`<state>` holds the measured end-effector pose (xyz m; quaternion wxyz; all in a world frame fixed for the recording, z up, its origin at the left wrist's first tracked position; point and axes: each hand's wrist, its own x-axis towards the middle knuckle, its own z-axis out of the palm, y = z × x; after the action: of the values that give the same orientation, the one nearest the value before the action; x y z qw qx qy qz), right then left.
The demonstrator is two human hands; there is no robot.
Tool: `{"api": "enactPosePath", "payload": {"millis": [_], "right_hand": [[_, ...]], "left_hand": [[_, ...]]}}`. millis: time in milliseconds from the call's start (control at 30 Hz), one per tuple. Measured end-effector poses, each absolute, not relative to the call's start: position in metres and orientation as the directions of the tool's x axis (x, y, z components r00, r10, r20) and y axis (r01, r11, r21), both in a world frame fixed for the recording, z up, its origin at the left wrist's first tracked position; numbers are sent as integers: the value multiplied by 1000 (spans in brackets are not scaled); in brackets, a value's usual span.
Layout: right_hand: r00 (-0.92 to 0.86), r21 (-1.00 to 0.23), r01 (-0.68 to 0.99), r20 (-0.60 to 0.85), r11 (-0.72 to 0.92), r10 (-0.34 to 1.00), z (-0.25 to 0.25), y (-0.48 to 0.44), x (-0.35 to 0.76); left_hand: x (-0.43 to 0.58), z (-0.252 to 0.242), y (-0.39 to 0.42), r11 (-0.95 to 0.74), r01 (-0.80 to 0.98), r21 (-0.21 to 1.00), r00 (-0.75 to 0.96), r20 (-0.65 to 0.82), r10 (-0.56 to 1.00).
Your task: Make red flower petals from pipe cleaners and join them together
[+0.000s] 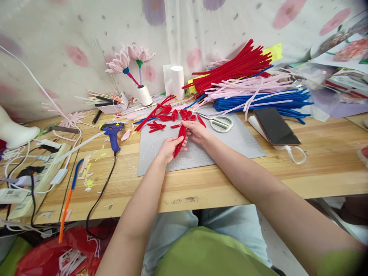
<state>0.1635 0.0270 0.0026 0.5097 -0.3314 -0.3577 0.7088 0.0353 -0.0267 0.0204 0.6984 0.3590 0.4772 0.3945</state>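
Grey mat [151, 151] on wooden table [129, 182] underlies both hands [169, 147] [196, 131], their grip closed on red chenille [181, 133].

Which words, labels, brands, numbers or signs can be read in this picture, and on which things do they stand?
No text can be read with certainty.
White adapter at left: marks too small and blurred.
Printed card in the red bag: too blurred.
Cutting mat: grid lines show; any numbers are too small.
Phone: screen dark, no text visible.

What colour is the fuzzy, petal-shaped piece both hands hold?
The fuzzy piece is red; head view.
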Motion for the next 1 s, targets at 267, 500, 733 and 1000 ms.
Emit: {"api": "enactPosePath", "payload": {"millis": [267,500,733,1000], "right_hand": [[-181,-836,-527,-69,-156,981,4,21,154],[-244,-846,-481,-124,-231,962,6,24,159],[-20,-872,-472,-137,-130,990,3,27,154],[-381,-891,-377,-99,-252,919,7,19,159]], "left_hand": [[35,22,-25,436,-235,869,196,-397,896],[28,26,-25,518,-188,834,290,-457,841],[41,20,-28,431,-144,891,180,-405,896],[34,23,-27,449,-237,862,181,-414,892]]}}
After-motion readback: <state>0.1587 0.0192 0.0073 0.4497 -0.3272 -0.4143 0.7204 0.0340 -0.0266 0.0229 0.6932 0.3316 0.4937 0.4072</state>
